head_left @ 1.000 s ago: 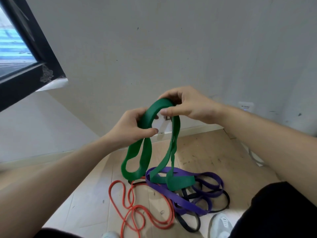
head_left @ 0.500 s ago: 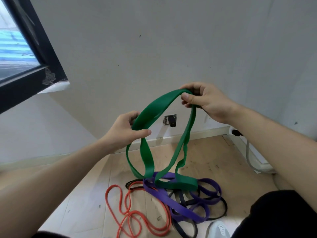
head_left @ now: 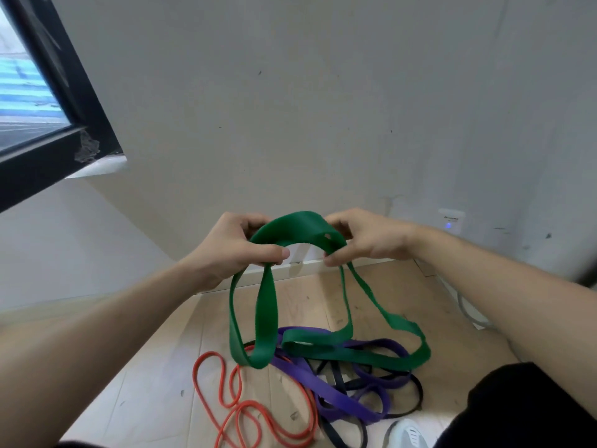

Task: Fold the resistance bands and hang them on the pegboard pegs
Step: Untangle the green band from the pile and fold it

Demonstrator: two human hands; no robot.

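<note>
Right now we hold the green band (head_left: pixel 266 318) up in front of us, near the middle of the view, with both hands close together. Our left hand (head_left: pixel 239 250) grips it at nine o'clock of the raised arch, fingers curled over the top and the thumb pressing underneath. Our right hand (head_left: pixel 365 237) pinches the band at three o'clock of the same arch, thumb below and fingers curled over the top edge. Between the two hands the band forms a short, wide hump against the wall (head_left: pixel 323 108).

From the left hand a narrow loop of green hangs toward six o'clock, and its lower bend reaches the pile. From the right hand two thinner-looking strands drop toward five o'clock and spread into a wide loop over the other bands on the floor (head_left: pixel 155 399).

Under that loop lies the purple band (head_left: pixel 342 404), tangled with the black band (head_left: pixel 336 379), whose outer curve shows at four o'clock of the pile. The red band (head_left: pixel 196 375), much thinner, lies in loose curls at seven o'clock of the pile, and its right side touches the purple one.

At ten o'clock of the view a dark window frame (head_left: pixel 64 76) slants across the corner. At three o'clock a small white wall unit (head_left: pixel 450 221) shows a blue light. At five o'clock we see our dark trouser leg (head_left: pixel 517 409) and, beside it, the toe of a pale shoe (head_left: pixel 407 433).
</note>
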